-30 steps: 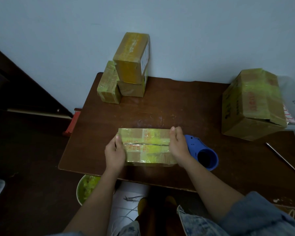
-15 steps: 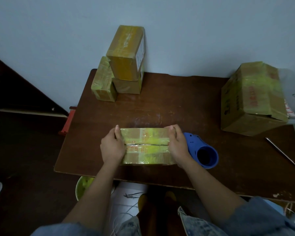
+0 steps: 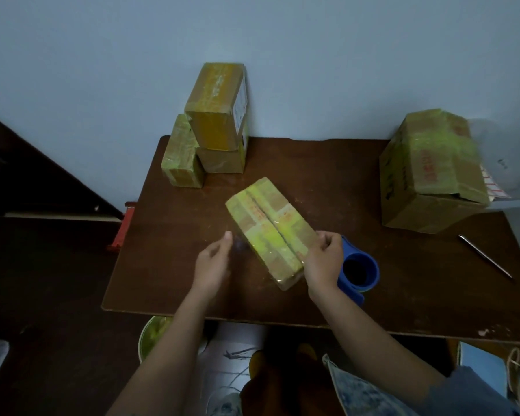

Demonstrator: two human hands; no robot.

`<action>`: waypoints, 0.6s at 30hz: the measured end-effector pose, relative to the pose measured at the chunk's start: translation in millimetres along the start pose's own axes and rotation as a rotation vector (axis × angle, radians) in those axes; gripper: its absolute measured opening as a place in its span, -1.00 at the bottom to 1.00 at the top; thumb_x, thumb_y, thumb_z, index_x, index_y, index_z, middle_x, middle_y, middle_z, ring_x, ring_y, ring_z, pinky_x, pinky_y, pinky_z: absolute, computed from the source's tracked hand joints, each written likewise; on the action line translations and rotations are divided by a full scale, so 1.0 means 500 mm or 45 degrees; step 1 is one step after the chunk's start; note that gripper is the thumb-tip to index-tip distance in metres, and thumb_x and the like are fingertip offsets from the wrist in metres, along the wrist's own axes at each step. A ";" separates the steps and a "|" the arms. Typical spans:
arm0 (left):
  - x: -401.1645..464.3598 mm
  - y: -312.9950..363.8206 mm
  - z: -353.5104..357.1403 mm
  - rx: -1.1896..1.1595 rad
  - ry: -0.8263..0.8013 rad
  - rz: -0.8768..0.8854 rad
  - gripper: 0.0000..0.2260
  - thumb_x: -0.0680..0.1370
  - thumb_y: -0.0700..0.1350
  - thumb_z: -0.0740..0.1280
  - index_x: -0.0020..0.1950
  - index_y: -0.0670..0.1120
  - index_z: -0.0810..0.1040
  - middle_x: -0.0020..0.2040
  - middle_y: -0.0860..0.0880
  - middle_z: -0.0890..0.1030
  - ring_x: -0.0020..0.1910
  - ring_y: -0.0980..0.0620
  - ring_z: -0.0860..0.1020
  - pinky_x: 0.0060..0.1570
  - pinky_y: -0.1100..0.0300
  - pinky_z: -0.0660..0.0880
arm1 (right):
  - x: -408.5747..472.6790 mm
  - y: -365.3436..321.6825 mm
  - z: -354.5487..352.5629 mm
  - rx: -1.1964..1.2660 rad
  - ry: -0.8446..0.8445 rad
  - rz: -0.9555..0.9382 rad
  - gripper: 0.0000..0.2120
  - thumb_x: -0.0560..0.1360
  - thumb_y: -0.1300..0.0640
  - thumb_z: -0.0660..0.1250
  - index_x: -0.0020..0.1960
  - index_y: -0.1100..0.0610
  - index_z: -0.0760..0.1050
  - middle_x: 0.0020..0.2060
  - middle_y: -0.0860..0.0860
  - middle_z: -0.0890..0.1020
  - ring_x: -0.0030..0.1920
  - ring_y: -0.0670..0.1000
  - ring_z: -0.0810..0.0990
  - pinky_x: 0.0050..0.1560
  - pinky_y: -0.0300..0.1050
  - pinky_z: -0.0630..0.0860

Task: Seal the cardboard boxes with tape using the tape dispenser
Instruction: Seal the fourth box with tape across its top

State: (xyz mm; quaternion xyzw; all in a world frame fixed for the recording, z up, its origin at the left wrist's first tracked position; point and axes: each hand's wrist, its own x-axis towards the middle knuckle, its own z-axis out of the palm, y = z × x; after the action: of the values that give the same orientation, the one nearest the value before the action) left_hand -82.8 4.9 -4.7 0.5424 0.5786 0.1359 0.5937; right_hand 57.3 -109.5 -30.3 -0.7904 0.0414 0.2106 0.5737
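The box (image 3: 270,228) lies slantwise mid-table (image 3: 327,181), its top seam still a visible slit. The right hand (image 3: 323,259) grips its near end — fingers curled over the corner. The left hand (image 3: 212,259) hovers just beside it, fingers loose, holding nothing. The dispenser (image 3: 359,268) sits behind the right hand.

Right hand (image 3: 323,259) on angled box (image 3: 270,228)

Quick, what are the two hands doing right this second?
Left hand: open, fingers relaxed, holding nothing, beside the box.
Right hand: gripping the near end of the taped cardboard box.
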 end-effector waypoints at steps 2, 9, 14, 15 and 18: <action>-0.015 0.004 0.034 0.013 -0.178 0.052 -0.61 0.61 0.04 0.28 0.39 -0.07 0.46 0.37 -0.01 0.48 0.20 0.08 0.51 -0.21 0.46 0.42 | 0.000 -0.007 -0.007 -0.120 -0.117 -0.047 -0.94 0.64 0.11 0.19 0.01 -0.02 0.41 0.01 -0.02 0.53 0.03 0.03 0.57 0.05 0.07 0.59; -0.007 -0.028 0.065 0.174 -0.613 0.360 0.16 0.28 -0.08 0.63 0.52 0.33 -0.19 0.43 0.26 0.24 0.39 0.23 0.32 0.34 0.19 0.38 | 0.011 0.001 -0.044 -0.443 -0.426 -0.319 -0.63 0.61 0.02 0.27 0.41 -0.07 0.37 0.25 -0.05 0.53 0.23 -0.01 0.52 0.20 0.06 0.53; 0.010 -0.053 0.062 0.593 -0.520 0.608 0.02 0.34 0.00 0.58 0.54 0.29 -0.08 0.59 -0.02 -0.06 0.56 0.07 -0.11 0.26 0.66 -0.21 | 0.009 0.012 -0.063 -0.653 -0.842 -0.505 -0.37 0.56 -0.07 0.34 0.55 -0.20 0.16 0.41 -0.20 0.30 0.38 -0.16 0.32 0.29 -0.20 0.33; 0.010 -0.057 0.062 0.621 -0.501 0.628 0.01 0.37 0.02 0.57 0.54 0.29 -0.10 0.59 -0.03 -0.10 0.55 0.08 -0.16 0.21 0.68 -0.24 | 0.012 0.015 -0.070 -0.678 -0.914 -0.500 -0.25 0.49 -0.10 0.43 0.56 -0.23 0.11 0.45 -0.22 0.24 0.40 -0.18 0.26 0.35 -0.17 0.32; 0.005 -0.061 0.068 0.574 -0.484 0.609 0.01 0.34 0.13 0.53 0.51 0.36 -0.16 0.59 0.02 -0.14 0.52 0.18 -0.16 0.40 0.38 0.01 | 0.026 0.022 -0.079 -0.698 -0.923 -0.564 -0.07 0.36 0.00 0.57 0.57 -0.20 0.11 0.53 -0.16 0.24 0.47 -0.13 0.26 0.46 -0.04 0.31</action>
State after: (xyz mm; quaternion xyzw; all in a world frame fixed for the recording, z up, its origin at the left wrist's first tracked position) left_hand -67.8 -21.1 -39.3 0.7947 0.3306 0.0368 0.5078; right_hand 77.2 -147.4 -35.1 -0.7778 -0.3862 0.3478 0.3534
